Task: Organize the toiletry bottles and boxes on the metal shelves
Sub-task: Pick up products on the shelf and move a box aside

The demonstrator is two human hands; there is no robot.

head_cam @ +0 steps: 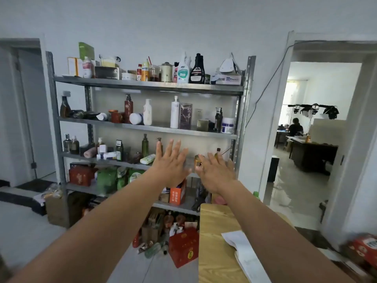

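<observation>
both of my grips are out in front of the tall grey metal shelving unit [142, 126]. the left grip [171, 163] and the right grip [216, 173] have their fingers straight and spread, and neither holds anything. between them, toward the right end of the third shelf down, stands a small amber glass jar with a gold lid [197, 160]. i cannot tell whether my right thumb touches it.

i judge i'm about to start on that shelf. i'd wrap one grip round the jar from the side and lift it straight up, keeping my wrist clear of the slim green glass bottle [145, 145] further left. the dark bottles lying on their sides [81, 114] at the left end of the second shelf need standing up too.

the walls are white and the floor pale. a light wooden desk [214, 242] with a white sheet of paper [240, 248] on it sits at lower right, and an open doorway [306, 129] leads to another room.
</observation>
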